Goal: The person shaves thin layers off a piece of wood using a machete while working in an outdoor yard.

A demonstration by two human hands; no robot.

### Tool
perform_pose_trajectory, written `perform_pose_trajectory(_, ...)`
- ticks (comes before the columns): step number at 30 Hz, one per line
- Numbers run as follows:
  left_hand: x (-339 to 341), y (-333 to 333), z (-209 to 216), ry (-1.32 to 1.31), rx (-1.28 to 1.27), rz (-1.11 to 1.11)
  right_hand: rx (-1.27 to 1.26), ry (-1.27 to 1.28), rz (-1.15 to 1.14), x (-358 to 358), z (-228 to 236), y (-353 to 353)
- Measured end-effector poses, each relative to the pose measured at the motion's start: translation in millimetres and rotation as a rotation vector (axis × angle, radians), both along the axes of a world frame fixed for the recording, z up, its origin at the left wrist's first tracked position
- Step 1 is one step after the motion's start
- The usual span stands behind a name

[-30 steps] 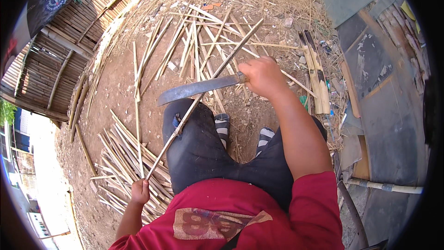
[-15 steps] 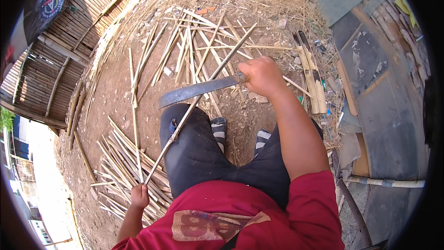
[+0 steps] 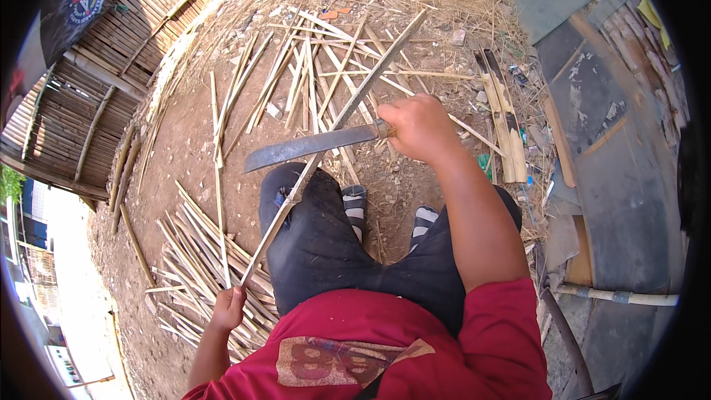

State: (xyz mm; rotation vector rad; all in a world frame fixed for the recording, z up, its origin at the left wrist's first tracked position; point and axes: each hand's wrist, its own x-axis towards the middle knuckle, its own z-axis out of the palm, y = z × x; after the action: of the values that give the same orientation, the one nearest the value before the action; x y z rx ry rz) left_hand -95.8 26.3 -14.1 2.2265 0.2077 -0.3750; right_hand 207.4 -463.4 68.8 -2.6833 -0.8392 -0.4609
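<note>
My right hand (image 3: 419, 127) is closed round the handle of a machete (image 3: 311, 147), whose broad grey blade points left above my knee. Under the blade, crossing it, a long bamboo strip (image 3: 277, 223) slants from lower left to upper right over my left thigh. Its near end is gripped in my left hand (image 3: 228, 307), thumb along the strip. Blade and strip meet just above my knee; how firmly they touch I cannot tell. Beside my left hand lies a heap of split bamboo strips (image 3: 194, 261).
More bamboo strips (image 3: 304, 67) lie scattered on the dirt ahead. Two wider split bamboo pieces (image 3: 506, 130) rest at the right. Dark panels (image 3: 626, 200) line the right side, and a bamboo-slat structure (image 3: 81, 118) stands at the left. My sandalled feet are between.
The strip has turned so its wider face shows, and its far end has shifted up and right. The machete blade has moved slightly left. Both hands keep their grip.
</note>
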Motion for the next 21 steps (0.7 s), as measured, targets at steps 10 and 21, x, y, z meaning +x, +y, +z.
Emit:
perform_pose_trajectory(10,94,-97,42,-0.111,0.034,0.037,0.122,-0.142,0.070,-24,15,24)
perform_pose_trajectory(21,116,-120,45,-0.161,0.039,-0.009,0.184,-0.017,-0.175,-12,16,-12)
